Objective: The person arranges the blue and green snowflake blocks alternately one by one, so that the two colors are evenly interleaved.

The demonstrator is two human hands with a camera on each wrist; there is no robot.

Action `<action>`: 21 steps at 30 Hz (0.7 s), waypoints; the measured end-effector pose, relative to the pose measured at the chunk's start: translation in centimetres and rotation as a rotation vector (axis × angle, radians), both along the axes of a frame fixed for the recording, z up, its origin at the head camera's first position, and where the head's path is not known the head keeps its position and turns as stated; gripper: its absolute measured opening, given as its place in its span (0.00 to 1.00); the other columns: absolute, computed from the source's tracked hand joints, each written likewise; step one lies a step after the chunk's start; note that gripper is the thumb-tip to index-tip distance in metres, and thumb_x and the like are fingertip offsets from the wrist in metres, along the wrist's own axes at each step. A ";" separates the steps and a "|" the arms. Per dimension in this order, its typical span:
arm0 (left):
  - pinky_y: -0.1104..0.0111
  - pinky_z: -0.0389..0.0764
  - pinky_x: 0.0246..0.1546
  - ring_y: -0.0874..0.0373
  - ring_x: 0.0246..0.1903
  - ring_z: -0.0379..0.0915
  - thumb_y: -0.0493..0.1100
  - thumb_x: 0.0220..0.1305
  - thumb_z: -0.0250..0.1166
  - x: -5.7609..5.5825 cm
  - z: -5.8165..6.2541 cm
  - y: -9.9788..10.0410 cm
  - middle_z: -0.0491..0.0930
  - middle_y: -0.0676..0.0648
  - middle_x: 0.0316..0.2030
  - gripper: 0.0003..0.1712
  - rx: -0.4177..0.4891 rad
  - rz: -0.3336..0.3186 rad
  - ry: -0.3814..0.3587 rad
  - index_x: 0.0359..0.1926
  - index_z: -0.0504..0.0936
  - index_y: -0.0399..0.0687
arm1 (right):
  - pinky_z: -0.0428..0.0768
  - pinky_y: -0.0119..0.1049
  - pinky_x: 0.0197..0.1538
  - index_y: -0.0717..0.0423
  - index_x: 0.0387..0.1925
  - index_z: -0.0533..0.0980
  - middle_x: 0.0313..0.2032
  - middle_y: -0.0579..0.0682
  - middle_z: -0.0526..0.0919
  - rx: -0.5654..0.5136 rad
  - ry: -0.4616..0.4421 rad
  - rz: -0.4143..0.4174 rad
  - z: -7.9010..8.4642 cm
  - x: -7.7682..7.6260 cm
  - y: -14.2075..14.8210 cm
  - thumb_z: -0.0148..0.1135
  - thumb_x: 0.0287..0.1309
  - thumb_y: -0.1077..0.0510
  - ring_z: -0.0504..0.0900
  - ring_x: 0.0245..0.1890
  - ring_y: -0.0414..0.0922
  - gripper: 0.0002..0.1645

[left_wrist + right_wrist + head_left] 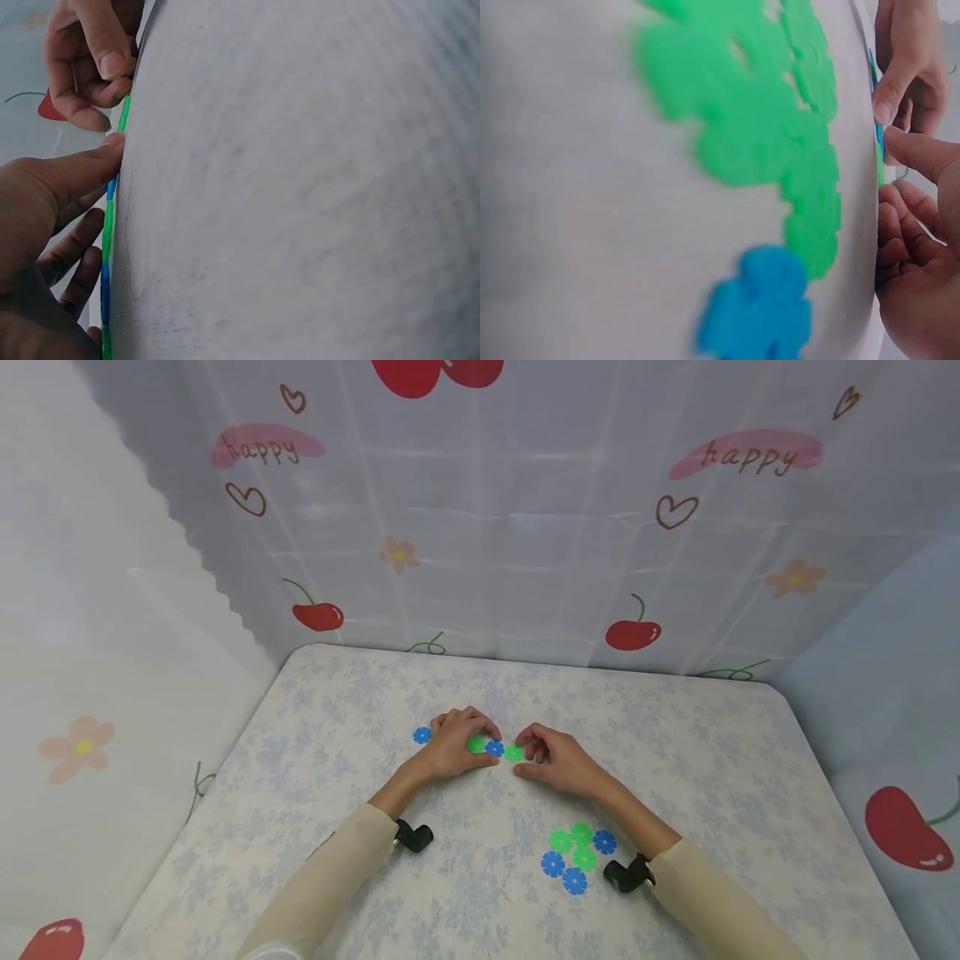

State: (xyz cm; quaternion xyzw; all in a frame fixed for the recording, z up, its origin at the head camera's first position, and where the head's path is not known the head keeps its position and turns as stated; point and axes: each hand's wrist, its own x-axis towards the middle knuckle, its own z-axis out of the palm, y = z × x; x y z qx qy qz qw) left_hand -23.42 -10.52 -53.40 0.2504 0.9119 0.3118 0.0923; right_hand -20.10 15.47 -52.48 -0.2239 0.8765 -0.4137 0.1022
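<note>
A row of notched plastic snowflake discs lies flat on the table, blue and green in turn. My left hand (452, 745) arches over the row and hides its middle. Its thumb and index finger stand at opposite edges of a blue disc (494, 748), with a green disc (477, 744) just left of it. Another blue disc (422, 735) shows beyond the left fingers. At the row's right end lies a green disc (513, 752). Beside it is my right hand (558, 762), thumb and index finger parted around its right side, the other fingers bent.
Several loose green discs (584, 858) and blue discs (574, 881) lie in a cluster nearer me, by the right forearm. A floral cloth covers the table (337, 710). Curtains (510, 552) with cherry prints hang behind and at the sides. Black wrist cameras (414, 836) sit on both wrists.
</note>
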 end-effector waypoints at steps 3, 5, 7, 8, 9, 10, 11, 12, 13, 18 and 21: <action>0.36 0.49 0.72 0.47 0.62 0.67 0.58 0.68 0.76 -0.1 -0.1 0.1 0.76 0.52 0.62 0.17 -0.013 0.002 -0.002 0.54 0.85 0.65 | 0.78 0.35 0.45 0.52 0.54 0.81 0.39 0.48 0.84 0.007 -0.016 0.015 0.1 1.2 0.7 0.77 0.65 0.53 0.78 0.37 0.41 0.20; 0.35 0.49 0.72 0.46 0.61 0.67 0.57 0.68 0.76 -0.1 0.1 0.1 0.77 0.52 0.62 0.16 -0.012 0.006 -0.003 0.53 0.85 0.65 | 0.78 0.36 0.46 0.51 0.53 0.81 0.39 0.48 0.84 0.006 -0.025 0.036 0.1 2.2 1.3 0.77 0.66 0.52 0.79 0.39 0.42 0.19; 0.35 0.49 0.72 0.46 0.61 0.67 0.57 0.67 0.77 -0.1 0.2 0.2 0.77 0.52 0.61 0.16 -0.011 0.006 -0.001 0.52 0.85 0.65 | 0.79 0.35 0.47 0.50 0.53 0.81 0.40 0.48 0.84 0.000 -0.036 0.062 0.3 3.3 1.9 0.77 0.66 0.52 0.79 0.39 0.42 0.18; 0.35 0.49 0.72 0.46 0.61 0.67 0.57 0.67 0.77 0.0 0.3 0.2 0.77 0.51 0.61 0.16 -0.010 0.005 -0.003 0.52 0.85 0.64 | 0.79 0.35 0.46 0.51 0.53 0.81 0.40 0.49 0.84 -0.002 -0.034 0.076 0.4 3.8 2.3 0.77 0.66 0.52 0.79 0.39 0.43 0.18; 0.34 0.49 0.72 0.45 0.61 0.67 0.56 0.67 0.77 -0.1 0.4 0.2 0.77 0.51 0.61 0.16 -0.008 0.003 -0.004 0.52 0.85 0.64 | 0.79 0.35 0.46 0.51 0.52 0.81 0.41 0.49 0.85 -0.005 -0.035 0.090 0.5 4.4 2.6 0.77 0.66 0.51 0.79 0.40 0.43 0.18; 0.34 0.48 0.72 0.45 0.61 0.67 0.56 0.67 0.77 -0.1 0.5 0.3 0.77 0.51 0.61 0.16 -0.008 0.000 -0.008 0.52 0.85 0.64 | 0.79 0.35 0.46 0.51 0.52 0.82 0.41 0.49 0.85 -0.009 -0.036 0.103 0.5 4.9 3.0 0.77 0.66 0.51 0.79 0.40 0.43 0.17; 0.34 0.48 0.72 0.45 0.61 0.67 0.56 0.67 0.77 0.0 0.6 0.3 0.77 0.50 0.61 0.16 -0.010 -0.004 -0.009 0.53 0.85 0.63 | 0.79 0.34 0.47 0.50 0.51 0.82 0.41 0.48 0.85 -0.007 -0.030 0.117 0.5 5.4 3.4 0.77 0.66 0.51 0.79 0.40 0.44 0.17; 0.34 0.49 0.72 0.45 0.61 0.66 0.56 0.68 0.77 0.0 0.6 0.3 0.77 0.50 0.61 0.16 -0.011 -0.007 -0.008 0.53 0.85 0.63 | 0.79 0.34 0.48 0.49 0.51 0.82 0.42 0.47 0.85 -0.001 -0.025 0.126 0.5 5.9 3.7 0.78 0.65 0.50 0.79 0.41 0.43 0.17; 0.35 0.49 0.71 0.45 0.61 0.66 0.56 0.68 0.77 0.0 0.7 0.3 0.77 0.50 0.61 0.16 -0.013 -0.012 -0.006 0.53 0.85 0.63 | 0.79 0.34 0.49 0.47 0.50 0.82 0.42 0.45 0.85 0.008 -0.019 0.136 0.5 6.4 4.1 0.78 0.65 0.49 0.79 0.42 0.42 0.17; 0.35 0.50 0.69 0.45 0.61 0.66 0.56 0.68 0.76 0.0 0.7 0.4 0.77 0.50 0.60 0.17 -0.018 -0.022 0.009 0.53 0.85 0.62 | 0.74 0.37 0.55 0.37 0.48 0.83 0.46 0.35 0.85 0.080 0.028 0.166 0.5 8.6 5.2 0.80 0.61 0.42 0.74 0.48 0.38 0.17; 0.36 0.51 0.70 0.46 0.61 0.67 0.57 0.68 0.76 0.0 0.7 0.7 0.78 0.50 0.60 0.19 -0.016 -0.030 0.003 0.55 0.85 0.61 | 0.73 0.39 0.55 0.33 0.47 0.83 0.48 0.33 0.82 0.103 0.041 0.173 0.5 9.6 5.4 0.81 0.59 0.38 0.70 0.50 0.37 0.19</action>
